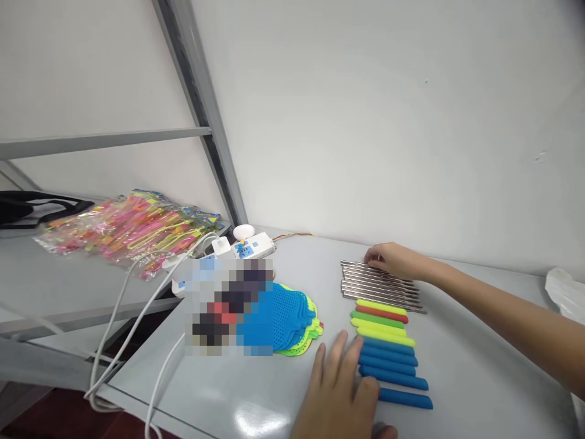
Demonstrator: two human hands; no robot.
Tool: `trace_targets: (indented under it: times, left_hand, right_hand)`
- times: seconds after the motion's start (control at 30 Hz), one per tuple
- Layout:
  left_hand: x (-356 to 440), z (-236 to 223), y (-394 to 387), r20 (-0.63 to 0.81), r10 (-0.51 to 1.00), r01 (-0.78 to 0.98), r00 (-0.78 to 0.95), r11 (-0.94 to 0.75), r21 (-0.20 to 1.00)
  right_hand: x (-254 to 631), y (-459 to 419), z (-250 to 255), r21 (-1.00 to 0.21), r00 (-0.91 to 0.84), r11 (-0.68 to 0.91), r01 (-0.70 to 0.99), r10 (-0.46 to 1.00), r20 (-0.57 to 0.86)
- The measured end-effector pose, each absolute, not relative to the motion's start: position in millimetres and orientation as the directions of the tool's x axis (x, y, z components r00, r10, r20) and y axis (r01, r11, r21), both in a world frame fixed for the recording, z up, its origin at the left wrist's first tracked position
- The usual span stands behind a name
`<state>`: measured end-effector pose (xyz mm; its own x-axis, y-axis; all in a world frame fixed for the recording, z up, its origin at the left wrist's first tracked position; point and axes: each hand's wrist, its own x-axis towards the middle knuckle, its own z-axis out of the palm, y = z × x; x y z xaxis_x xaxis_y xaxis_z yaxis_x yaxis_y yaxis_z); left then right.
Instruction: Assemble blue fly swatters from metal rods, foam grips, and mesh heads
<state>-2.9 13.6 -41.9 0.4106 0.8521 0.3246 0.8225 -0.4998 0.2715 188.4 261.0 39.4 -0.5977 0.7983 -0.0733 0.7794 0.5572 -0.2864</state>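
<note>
My left hand (340, 384) lies flat on the grey table, fingers stretched out, its fingertips against the left ends of several blue handles (393, 366). Above those lie yellow, green and red handles (381, 320) in the same row. My right hand (395, 261) reaches across from the right, its fingers curled down onto the far left ends of a row of several metal rods (381, 288). Whether it grips a rod is hidden by the fingers.
A stack of blue, green and yellow mesh swatter heads (292, 320) lies left of the handles, beside a blurred patch. A white power strip (247, 249) with cables (137, 317) sits behind. Packets of colourful toys (132, 228) lie on the left shelf. A white bag (567, 292) sits far right.
</note>
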Motion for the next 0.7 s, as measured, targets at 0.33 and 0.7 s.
trace_targets:
  times: [0.33, 0.7]
  left_hand:
    - [-8, -18, 13, 0.239, 0.856, 0.79, 0.459, -0.516, 0.331]
    - [-4, 7, 3, 0.252, 0.872, 0.797, 0.419, -0.486, 0.358]
  right_hand:
    - [181, 265, 54, -0.288, -0.58, 0.562, 0.775, 0.814, 0.029]
    - [206, 102, 89, -0.878, 0.083, 0.455, 0.151, 0.879, 0.469]
